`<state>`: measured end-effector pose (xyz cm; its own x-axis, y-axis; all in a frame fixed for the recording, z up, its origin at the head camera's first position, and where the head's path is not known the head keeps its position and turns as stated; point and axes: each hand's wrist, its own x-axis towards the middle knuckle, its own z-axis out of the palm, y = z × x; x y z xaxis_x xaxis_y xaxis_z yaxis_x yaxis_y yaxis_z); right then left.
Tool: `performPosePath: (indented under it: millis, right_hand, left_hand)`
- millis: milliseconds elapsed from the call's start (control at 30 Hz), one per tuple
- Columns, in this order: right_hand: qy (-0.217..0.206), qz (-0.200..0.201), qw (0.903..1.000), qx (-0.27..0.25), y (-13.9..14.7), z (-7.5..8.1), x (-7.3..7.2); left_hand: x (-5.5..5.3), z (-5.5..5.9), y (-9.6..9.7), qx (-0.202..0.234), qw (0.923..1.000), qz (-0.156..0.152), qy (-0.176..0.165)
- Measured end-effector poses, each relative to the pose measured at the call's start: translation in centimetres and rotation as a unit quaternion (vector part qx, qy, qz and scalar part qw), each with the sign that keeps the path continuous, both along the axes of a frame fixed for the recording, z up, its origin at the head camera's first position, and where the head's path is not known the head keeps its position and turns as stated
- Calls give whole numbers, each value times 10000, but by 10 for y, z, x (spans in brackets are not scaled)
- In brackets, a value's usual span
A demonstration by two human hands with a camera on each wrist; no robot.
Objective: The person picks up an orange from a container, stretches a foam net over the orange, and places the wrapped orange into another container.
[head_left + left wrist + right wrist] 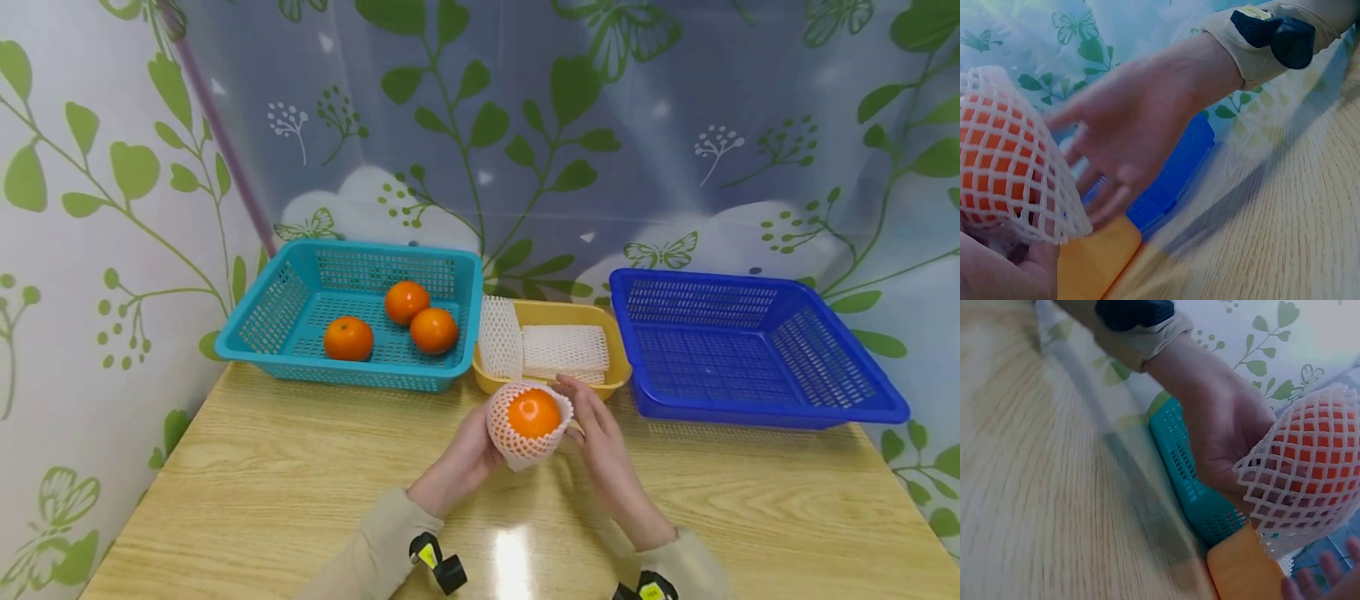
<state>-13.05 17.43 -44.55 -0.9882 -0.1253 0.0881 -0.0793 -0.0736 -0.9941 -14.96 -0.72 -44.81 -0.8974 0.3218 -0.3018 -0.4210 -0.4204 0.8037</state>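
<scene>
The left hand (pixel 468 457) curls its fingers round the foam net (pixel 509 442) holding the orange (pixel 534 413) above the bench (pixel 300 475); the right hand (pixel 606 450), fingers spread, holds nothing. Tilting the net could drop the orange.

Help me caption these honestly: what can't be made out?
Left hand, head view: fingertips hidden behind the netted orange.
Right hand, right wrist view: mostly cut off at bottom right.
Netted orange, left wrist view: cut off by the left edge.
Yellow tray, head view: floor partly covered by nets.
Wrist labels, head view: too small to read.
</scene>
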Motion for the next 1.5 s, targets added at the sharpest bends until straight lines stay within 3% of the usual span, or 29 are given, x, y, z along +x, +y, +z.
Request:
performPosePath:
  millis: [67, 133, 233, 367, 467, 567, 633, 733, 900, 1000, 1167, 1333, 1500]
  right_hand:
    - [793, 391, 9958, 220, 2, 0, 0]
    - [1443, 866, 9849, 399, 2, 0, 0]
    - [1820, 1109, 9721, 978, -1, 0, 1]
    - [1464, 634, 9738, 1623, -5, 1, 5]
    - [1176, 274, 9794, 1621, -6, 2, 7]
    - [1067, 176, 9838, 1432, -4, 4, 7]
    - [1017, 223, 9863, 1280, -3, 5, 6]
    - [854, 260, 9893, 1151, -2, 6, 4]
    - [518, 342, 9897, 1292, -2, 5, 3]
    - [509, 416, 9855, 1562, -2, 3, 3]
    - [579, 434, 9804, 1832, -6, 1, 6]
    - [525, 458, 9824, 1735, -11, 0, 9]
    - [491, 574, 9857, 1505, -14, -1, 11]
  left_hand:
    - [-1, 0, 0, -24, 9998, 179, -66]
    - [-1, -1, -1, -131, 9996, 265, -21]
    - [-3, -2, 0, -301, 9991, 299, 77]
    - [-4, -1, 0, -529, 9980, 190, 280]
    - [-6, 1, -1, -1044, 9930, 51, 543]
    - [-7, 4, -3, -1839, 9764, 19, 1133]
    - [-9, 6, -5, -2102, 9646, 94, 1588]
    - [-10, 11, -7, -2041, 9538, 94, 2201]
    - [-6, 15, -6, -1849, 9407, -439, 2811]
    - [-2, 12, -2, -1843, 9385, -506, 2875]
    - [1, 6, 6, -1629, 9483, 68, 2723]
    - [3, 7, 8, -1758, 9475, 581, 2607]
    - [3, 7, 9, -1832, 9465, 638, 2579]
